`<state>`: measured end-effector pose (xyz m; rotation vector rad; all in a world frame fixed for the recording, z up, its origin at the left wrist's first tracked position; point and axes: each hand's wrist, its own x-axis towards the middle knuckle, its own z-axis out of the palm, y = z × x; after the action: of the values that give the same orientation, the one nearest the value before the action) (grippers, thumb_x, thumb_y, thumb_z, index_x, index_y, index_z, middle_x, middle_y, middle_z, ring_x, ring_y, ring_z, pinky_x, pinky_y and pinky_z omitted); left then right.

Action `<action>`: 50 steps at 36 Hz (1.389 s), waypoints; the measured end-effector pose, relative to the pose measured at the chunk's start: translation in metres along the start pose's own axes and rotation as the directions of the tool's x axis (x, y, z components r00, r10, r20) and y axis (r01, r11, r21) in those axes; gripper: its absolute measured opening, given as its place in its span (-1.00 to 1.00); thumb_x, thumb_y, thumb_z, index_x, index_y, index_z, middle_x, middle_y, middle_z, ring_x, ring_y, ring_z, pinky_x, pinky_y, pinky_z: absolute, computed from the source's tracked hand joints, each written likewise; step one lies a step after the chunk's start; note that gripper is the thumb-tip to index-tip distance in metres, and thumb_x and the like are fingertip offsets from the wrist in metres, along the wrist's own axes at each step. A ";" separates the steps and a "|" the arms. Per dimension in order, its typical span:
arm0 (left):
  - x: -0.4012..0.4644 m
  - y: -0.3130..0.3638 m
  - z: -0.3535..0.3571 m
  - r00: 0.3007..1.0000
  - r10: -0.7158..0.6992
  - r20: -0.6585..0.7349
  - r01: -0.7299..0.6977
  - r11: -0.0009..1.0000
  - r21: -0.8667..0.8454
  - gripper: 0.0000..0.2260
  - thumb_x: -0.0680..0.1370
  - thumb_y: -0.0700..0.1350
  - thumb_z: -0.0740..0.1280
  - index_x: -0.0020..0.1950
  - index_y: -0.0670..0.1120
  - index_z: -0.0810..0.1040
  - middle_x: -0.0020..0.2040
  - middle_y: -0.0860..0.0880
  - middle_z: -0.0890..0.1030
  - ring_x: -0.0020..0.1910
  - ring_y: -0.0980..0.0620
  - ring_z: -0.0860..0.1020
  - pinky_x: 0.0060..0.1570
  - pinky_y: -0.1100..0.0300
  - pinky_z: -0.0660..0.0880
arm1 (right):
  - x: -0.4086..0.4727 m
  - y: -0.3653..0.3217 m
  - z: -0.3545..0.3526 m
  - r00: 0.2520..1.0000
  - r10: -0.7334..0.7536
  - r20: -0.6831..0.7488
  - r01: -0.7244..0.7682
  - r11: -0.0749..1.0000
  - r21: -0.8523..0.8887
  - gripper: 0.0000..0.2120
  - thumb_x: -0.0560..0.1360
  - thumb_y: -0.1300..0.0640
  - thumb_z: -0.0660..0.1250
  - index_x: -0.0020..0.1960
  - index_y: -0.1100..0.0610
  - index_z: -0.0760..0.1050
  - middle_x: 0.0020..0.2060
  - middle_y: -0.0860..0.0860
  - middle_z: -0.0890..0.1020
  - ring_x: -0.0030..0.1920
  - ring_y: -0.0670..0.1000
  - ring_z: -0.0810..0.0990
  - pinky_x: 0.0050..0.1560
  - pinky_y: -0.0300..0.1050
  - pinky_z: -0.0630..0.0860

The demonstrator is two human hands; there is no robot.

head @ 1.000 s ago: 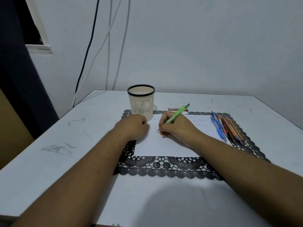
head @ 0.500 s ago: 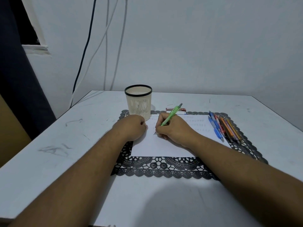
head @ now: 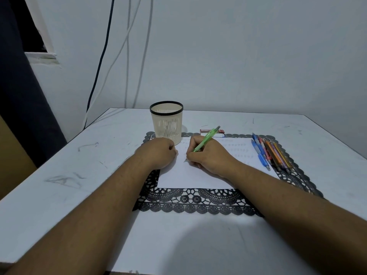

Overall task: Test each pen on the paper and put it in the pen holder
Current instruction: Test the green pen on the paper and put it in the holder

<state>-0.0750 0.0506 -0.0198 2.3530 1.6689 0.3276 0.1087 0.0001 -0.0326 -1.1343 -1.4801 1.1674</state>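
Observation:
My right hand [head: 208, 155] grips a green pen [head: 206, 139] in a writing hold, its tip touching the white paper [head: 190, 177]. The paper lies on a black lace placemat [head: 188, 201]. With its fingers curled into a fist, my left hand [head: 158, 153] rests on the paper's left edge and holds nothing. A cream mesh pen holder [head: 166, 122] with a black rim stands just behind my left hand. Several pens [head: 270, 151], blue, red and orange, lie in a row on the placemat's right side.
A small red and white eraser [head: 204, 132] lies behind the paper, partly hidden by the pen. The white table [head: 59, 165] has scuff marks. Cables [head: 103, 56] hang down the wall behind the table's left corner. A dark curtain [head: 21, 116] stands at the left.
My right hand and the green pen have shifted slightly left across the paper. My left hand keeps its place. The view has tilted a little.

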 end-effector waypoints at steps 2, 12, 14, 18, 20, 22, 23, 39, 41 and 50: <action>-0.001 -0.001 0.000 1.000 -0.004 0.003 0.004 1.000 -0.006 -0.78 0.65 -0.01 0.22 -0.17 0.01 0.53 -0.12 0.05 0.59 -0.04 0.01 0.53 -0.07 0.07 0.49 | -0.001 0.000 0.000 1.000 0.001 -0.012 -0.002 1.000 -0.023 -0.78 0.44 0.49 0.34 -0.25 0.22 0.46 -0.34 0.17 0.49 -0.36 0.04 0.48 -0.35 -0.18 0.47; -0.001 -0.001 0.001 1.000 -0.001 0.002 0.001 1.000 -0.013 -0.77 0.65 0.00 0.23 -0.19 0.01 0.51 -0.13 0.04 0.59 -0.04 0.00 0.54 -0.07 0.06 0.48 | -0.001 0.002 -0.002 0.999 0.016 0.037 -0.016 1.000 -0.010 -0.73 0.43 0.46 0.36 -0.29 0.14 0.45 -0.35 0.14 0.46 -0.35 0.02 0.45 -0.28 -0.14 0.49; -0.001 0.000 0.001 1.000 -0.001 0.002 0.001 1.000 -0.016 -0.77 0.65 0.00 0.23 -0.17 -0.01 0.53 -0.11 0.03 0.60 -0.03 0.00 0.54 -0.06 0.06 0.48 | -0.002 0.001 -0.003 1.000 0.006 0.024 -0.006 1.000 0.002 -0.73 0.45 0.48 0.35 -0.28 0.17 0.45 -0.37 0.13 0.46 -0.37 0.02 0.45 -0.31 -0.14 0.47; 0.000 0.002 0.000 1.000 0.004 0.009 -0.004 1.000 -0.019 -0.77 0.66 -0.01 0.22 -0.14 -0.04 0.56 -0.10 0.02 0.61 -0.03 0.01 0.54 -0.07 0.07 0.48 | -0.004 0.000 -0.010 0.999 -0.008 -0.046 0.010 0.999 0.049 -0.75 0.47 0.51 0.31 -0.26 0.22 0.44 -0.39 0.13 0.43 -0.41 0.02 0.41 -0.38 -0.17 0.43; -0.001 0.002 0.001 1.000 0.002 0.013 -0.002 1.000 -0.019 -0.76 0.66 0.00 0.22 -0.14 -0.04 0.55 -0.11 0.02 0.60 -0.04 0.01 0.55 -0.07 0.07 0.48 | -0.005 0.001 -0.011 0.999 -0.004 -0.039 0.007 0.998 0.057 -0.77 0.47 0.51 0.31 -0.24 0.25 0.44 -0.37 0.15 0.43 -0.40 0.03 0.41 -0.38 -0.17 0.42; -0.001 0.001 0.001 1.000 0.000 0.010 0.000 1.000 -0.017 -0.76 0.66 0.00 0.22 -0.14 -0.03 0.55 -0.10 0.02 0.60 -0.04 0.01 0.54 -0.05 0.06 0.49 | -0.004 0.002 -0.011 1.000 0.000 -0.020 0.001 0.999 0.047 -0.78 0.46 0.51 0.32 -0.24 0.24 0.44 -0.37 0.15 0.45 -0.40 0.03 0.43 -0.37 -0.15 0.43; -0.001 0.001 0.001 1.000 -0.002 0.008 0.002 1.000 -0.017 -0.76 0.66 0.00 0.22 -0.14 -0.03 0.55 -0.10 0.03 0.60 -0.04 0.01 0.54 -0.05 0.06 0.49 | -0.004 0.002 -0.010 1.000 0.000 -0.013 0.000 0.999 0.037 -0.77 0.46 0.51 0.32 -0.24 0.24 0.44 -0.37 0.15 0.45 -0.41 0.03 0.44 -0.36 -0.14 0.43; -0.001 0.001 0.002 1.000 -0.007 0.012 0.007 1.000 -0.018 -0.77 0.66 0.00 0.22 -0.13 -0.02 0.54 -0.09 0.03 0.59 -0.02 0.00 0.53 -0.11 0.10 0.42 | -0.004 0.002 -0.009 0.999 0.007 -0.037 -0.009 0.999 -0.046 -0.80 0.43 0.44 0.37 -0.26 0.22 0.44 -0.37 0.14 0.44 -0.38 0.02 0.44 -0.31 -0.12 0.47; -0.001 0.000 0.002 1.000 -0.007 0.012 0.007 1.000 -0.026 -0.77 0.66 0.00 0.22 -0.15 -0.02 0.54 -0.11 0.03 0.58 -0.04 0.00 0.53 -0.14 0.10 0.40 | -0.005 0.002 -0.009 0.999 0.009 -0.032 -0.011 0.999 -0.046 -0.79 0.42 0.44 0.37 -0.27 0.21 0.43 -0.37 0.14 0.44 -0.37 0.03 0.44 -0.31 -0.11 0.46; -0.002 0.001 0.001 1.000 -0.009 0.010 0.009 1.000 -0.015 -0.76 0.66 0.00 0.21 -0.19 0.00 0.50 -0.11 0.03 0.58 -0.04 -0.01 0.54 -0.10 0.09 0.44 | -0.004 0.000 -0.007 0.999 -0.005 -0.050 0.001 0.997 -0.078 -0.83 0.44 0.44 0.38 -0.24 0.27 0.44 -0.35 0.15 0.46 -0.36 0.03 0.46 -0.31 -0.14 0.48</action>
<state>-0.0742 0.0487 -0.0206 2.3319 1.6669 0.3252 0.1167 -0.0030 -0.0324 -1.2054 -1.4995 1.0801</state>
